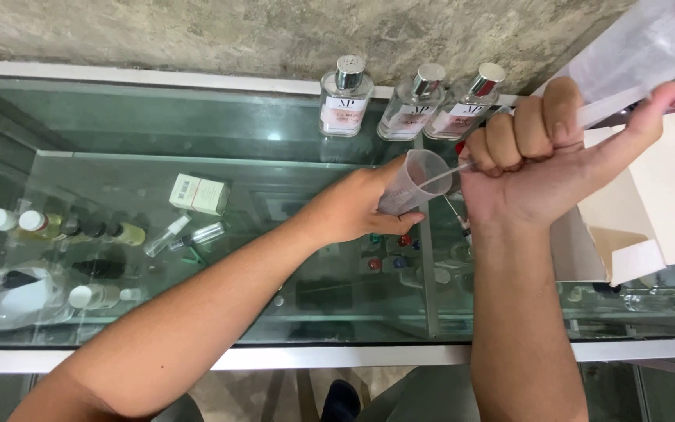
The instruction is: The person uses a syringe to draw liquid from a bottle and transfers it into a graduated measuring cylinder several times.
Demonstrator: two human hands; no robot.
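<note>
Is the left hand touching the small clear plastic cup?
Touching. The head view shows the left hand wrapped around the clear plastic cup, lifted above the glass counter.

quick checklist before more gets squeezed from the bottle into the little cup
1. Cup held firmly: ok. The left hand wraps the small measuring cup.
2. Cup angle: not ok for filling much; it is tilted toward the nozzle.
3. Nozzle aimed into cup: ok. The thin tube ends at the cup's mouth.
4. Bottle grip: ok. The right hand is fisted around the clear squeeze bottle.
5. Liquid level in cup: cannot tell.
6. Nearby items clear: ok. The three perfume bottles stand at the wall, apart from both hands.
</note>
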